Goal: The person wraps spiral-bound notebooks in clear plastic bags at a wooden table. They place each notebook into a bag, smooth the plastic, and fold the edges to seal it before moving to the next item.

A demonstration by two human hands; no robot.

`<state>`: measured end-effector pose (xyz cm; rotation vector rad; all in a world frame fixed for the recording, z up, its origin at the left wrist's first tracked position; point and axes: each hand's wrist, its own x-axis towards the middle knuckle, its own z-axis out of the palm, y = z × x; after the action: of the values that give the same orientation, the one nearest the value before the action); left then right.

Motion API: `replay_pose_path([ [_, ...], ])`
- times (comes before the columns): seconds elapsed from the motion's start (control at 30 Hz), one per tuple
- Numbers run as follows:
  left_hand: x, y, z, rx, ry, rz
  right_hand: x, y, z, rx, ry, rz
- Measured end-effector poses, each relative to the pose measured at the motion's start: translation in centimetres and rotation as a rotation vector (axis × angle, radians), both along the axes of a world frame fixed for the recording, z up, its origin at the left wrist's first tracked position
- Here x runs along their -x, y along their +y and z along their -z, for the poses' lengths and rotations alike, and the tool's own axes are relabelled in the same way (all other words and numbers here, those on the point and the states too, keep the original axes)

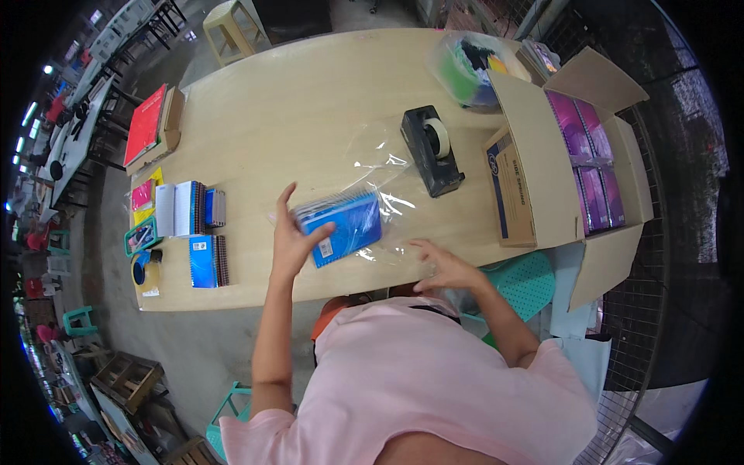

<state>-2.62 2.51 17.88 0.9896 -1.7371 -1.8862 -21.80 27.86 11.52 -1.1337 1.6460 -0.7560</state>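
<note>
A: Left hand (293, 239), fingers spread, thumb pressed on the lower corner of the blue notebooks (343, 225). They lie near the front middle of the table (310, 101), partly inside a clear bag (380, 167).

B: Right hand (443, 267)?

A: Open and flat, fingers spread, on the bag's near edge by the table rim. Pinching nothing that I can see.

B: How would you handle the bagging well?

A: My judgement: keep the right hand pinning the film so the mouth stays slack, and slide the stack in spiral edge first, square to the opening. Film this thin likely snags on the wire coils; a skewed push could tear it.

B: Containers?

A: Open carton (558, 163) at the right, flaps out, on its side; purple books (585, 147) are packed inside in rows. Behind it is a clear sack (465, 66) with green, blue and dark items; I cannot tell what kind.

B: Anything else?

A: Black tape dispenser (431, 149) stands between bag and carton, just apart from both. More notebooks (194, 208) sit at the left end, plus a red book (146, 124) on a flat brown box. A small teal tray (138, 236) is there too, contents too small to read.
</note>
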Motion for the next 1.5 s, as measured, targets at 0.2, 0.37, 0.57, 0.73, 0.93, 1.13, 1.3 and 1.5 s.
replay_pose_path([
  [0.2, -1.5, 1.8, 6.7, 0.438, 0.079, 0.265, -2.4, -8.9, 0.3, 0.436, -0.084, 0.279],
  [0.37, 2.1, 2.8, 11.6, 0.24, 0.083, 0.201, -0.5, -10.1, 5.3, 0.413, 0.0, 0.268],
  [0.57, -0.5, 1.0, 5.0, 0.954, 0.071, 0.264, 1.7, -8.1, -1.5, 0.544, 0.556, 0.086],
  [0.73, 0.9, -0.8, -2.6, 1.346, -0.038, 0.684, 2.2, -8.9, -7.3, 0.333, 0.822, -0.401],
  [0.93, 2.1, 0.1, -7.3, 0.91, -0.119, 0.315, 3.2, -7.1, -9.5, 0.733, 0.601, 0.117],
  [1.13, 5.8, -0.2, -2.3, 1.321, -0.652, 0.685, 0.5, -7.4, -9.7, 0.391, 0.818, -0.151],
  [1.3, 3.6, -2.5, -2.8, 0.66, -0.05, -0.001, 1.1, -7.4, -7.7, 0.456, 0.831, -0.131],
  [1.5, -1.9, 3.7, 9.2, 0.672, 0.204, -0.231, 1.1, -7.7, -8.5, 0.435, 0.891, -0.095],
])
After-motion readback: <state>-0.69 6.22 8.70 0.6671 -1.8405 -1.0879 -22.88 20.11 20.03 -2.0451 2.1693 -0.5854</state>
